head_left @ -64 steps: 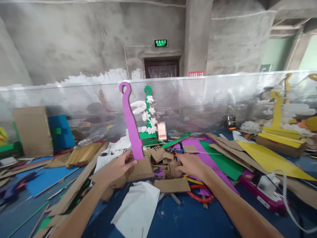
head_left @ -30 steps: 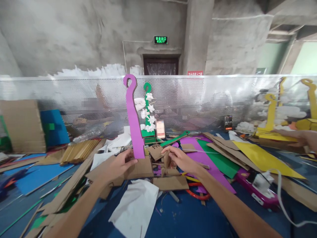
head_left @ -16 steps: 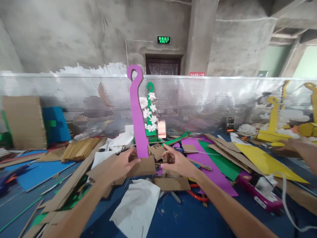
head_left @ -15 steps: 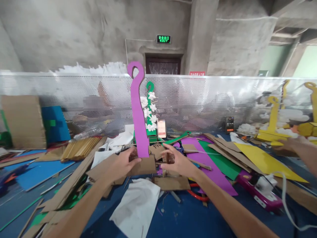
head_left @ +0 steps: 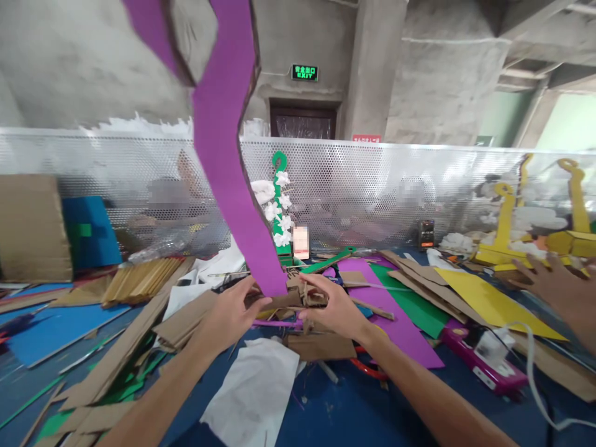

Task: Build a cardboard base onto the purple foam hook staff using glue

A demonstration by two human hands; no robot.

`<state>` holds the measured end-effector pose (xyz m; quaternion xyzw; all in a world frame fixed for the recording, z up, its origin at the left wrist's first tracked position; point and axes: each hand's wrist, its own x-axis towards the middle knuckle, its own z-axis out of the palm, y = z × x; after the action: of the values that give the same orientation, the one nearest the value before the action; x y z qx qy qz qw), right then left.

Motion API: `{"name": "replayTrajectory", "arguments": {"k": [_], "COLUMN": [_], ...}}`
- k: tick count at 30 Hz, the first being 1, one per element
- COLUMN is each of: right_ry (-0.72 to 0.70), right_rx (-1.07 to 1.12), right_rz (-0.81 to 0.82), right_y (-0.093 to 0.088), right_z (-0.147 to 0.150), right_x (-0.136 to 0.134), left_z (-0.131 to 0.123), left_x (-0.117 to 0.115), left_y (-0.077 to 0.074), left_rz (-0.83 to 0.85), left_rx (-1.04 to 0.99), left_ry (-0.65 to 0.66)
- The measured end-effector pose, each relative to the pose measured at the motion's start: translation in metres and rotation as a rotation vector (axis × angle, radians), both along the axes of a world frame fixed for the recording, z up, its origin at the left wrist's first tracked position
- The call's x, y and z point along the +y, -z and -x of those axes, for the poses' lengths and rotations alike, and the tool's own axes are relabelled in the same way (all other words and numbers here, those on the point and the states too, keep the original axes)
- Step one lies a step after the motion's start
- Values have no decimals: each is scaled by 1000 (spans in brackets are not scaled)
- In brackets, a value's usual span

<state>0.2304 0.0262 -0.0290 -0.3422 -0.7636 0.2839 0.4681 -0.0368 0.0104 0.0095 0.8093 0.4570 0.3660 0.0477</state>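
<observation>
Concrete walls [head_left: 93, 68] rise behind a perforated metal screen [head_left: 354, 186] at the bench's far edge, with a lit exit sign [head_left: 305, 72] over a dark doorway [head_left: 302, 121]. Clutter covers much of the blue bench [head_left: 335, 410]: white paper [head_left: 254, 391] near the near edge, a magenta power strip [head_left: 479, 360] towards the right. Near the far edge stands a green hooked piece [head_left: 278, 214] with white flowers; another person's hand [head_left: 559, 285] is spread at far right. Mid-bench, the purple strip [head_left: 223, 149] leans left above its cardboard base [head_left: 284, 300]. The left hand [head_left: 235, 307] grips that base; the right hand [head_left: 338, 304] curls at its right end, its grip unclear.
</observation>
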Motion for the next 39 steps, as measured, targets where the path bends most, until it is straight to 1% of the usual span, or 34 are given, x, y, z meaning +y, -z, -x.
{"name": "replayTrajectory", "arguments": {"k": [4, 9, 14, 20, 25, 32, 39], "right_ry": [2, -8, -12, -13, -22, -9, -40], "right_rx": [-16, -29, -55, -80, -82, -98, -98], "right_rz": [-14, -34, -51, -58, -68, -47, -81], "right_y": [0, 1, 0, -4, -2, -1, 0], "right_z": [0, 1, 2, 2, 1, 3, 2], "right_x": [0, 0, -2, -4, -2, -2, -2], "left_z": [0, 0, 1, 0, 1, 2, 3], "left_x": [0, 0, 2, 1, 3, 5, 6], "left_y": [1, 2, 6, 6, 8, 10, 14], "left_rz": [-56, -31, -68, -35, -17, -39, -42], "left_rx": [-5, -8, 48, 17, 35, 49, 65], "left_ry": [5, 36, -19, 17, -29, -4, -13]}}
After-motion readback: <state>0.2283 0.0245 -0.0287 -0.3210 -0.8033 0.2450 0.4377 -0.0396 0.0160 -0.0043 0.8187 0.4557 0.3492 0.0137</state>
